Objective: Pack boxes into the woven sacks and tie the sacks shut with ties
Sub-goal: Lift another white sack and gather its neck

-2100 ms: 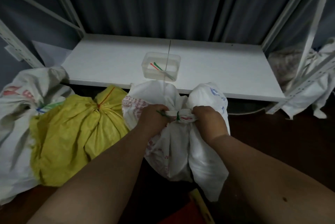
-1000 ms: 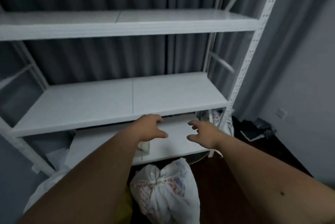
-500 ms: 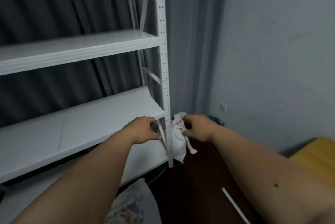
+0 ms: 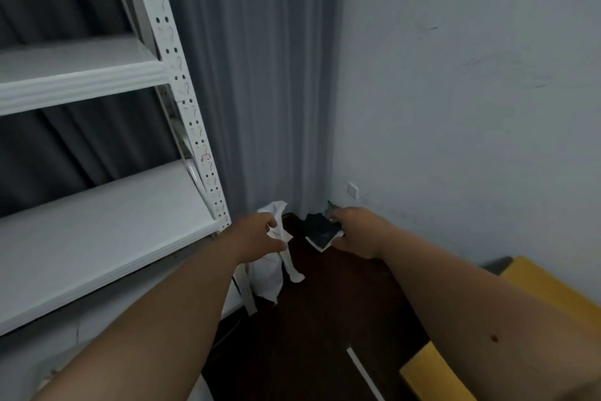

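Hands reach to the corner: left hand [image 4: 260, 235] spread near a white sack [image 4: 271, 280]; right hand [image 4: 357, 233] loosely spread, seemingly to fetch it.

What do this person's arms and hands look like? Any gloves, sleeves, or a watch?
Both arms are bare along all that shows: no sleeves in view. The left hand and right hand wear no gloves, and no watch, bracelet or ring is visible. The right forearm carries a small dark mole. The picture is dim and slightly blurred, so finer details cannot be told.
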